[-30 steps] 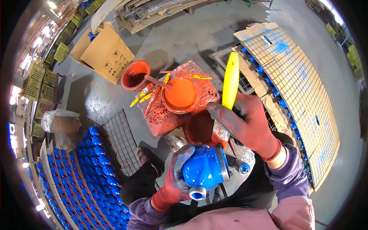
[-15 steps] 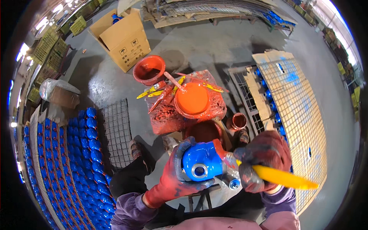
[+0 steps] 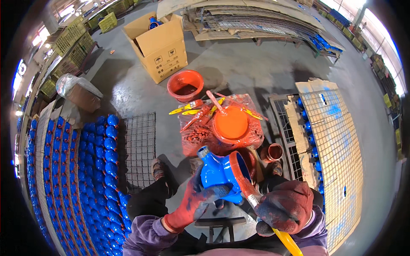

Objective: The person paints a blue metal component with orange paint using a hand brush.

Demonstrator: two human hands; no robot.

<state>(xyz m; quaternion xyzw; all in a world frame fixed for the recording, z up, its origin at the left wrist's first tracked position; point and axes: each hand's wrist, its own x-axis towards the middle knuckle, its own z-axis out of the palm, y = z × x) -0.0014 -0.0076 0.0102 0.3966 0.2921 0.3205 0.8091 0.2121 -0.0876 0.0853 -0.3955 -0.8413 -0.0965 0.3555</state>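
My left hand [image 3: 193,204], in a red and dark glove, is closed around the lower left side of a blue metal pipe fitting [image 3: 215,171]. The fitting is tilted, a narrow bare-metal threaded end pointing up left. Its wide round mouth faces right, with a red coat on the threaded rim. My right hand [image 3: 287,207], in a dark red stained glove, grips a paintbrush [image 3: 287,242] with a yellow handle. The brush's red bristles press against the lower part of the wide rim. Just beyond the fitting sits a pot of orange-red paint [image 3: 230,123].
Several spare brushes [image 3: 188,107] lie on the paint-crusted stand [image 3: 194,143]. Behind it are a red bowl [image 3: 184,83] and a cardboard box [image 3: 162,55]. Rows of blue fittings [image 3: 96,170] fill the left. A wire mesh rack on cardboard [image 3: 337,145] stands at right, a small red can [image 3: 272,152] nearer.
The fitting has been turned, so its wide mouth now shows and its narrow end points up left. My right hand has tipped the brush, its handle now pointing down toward me. The view has shifted.
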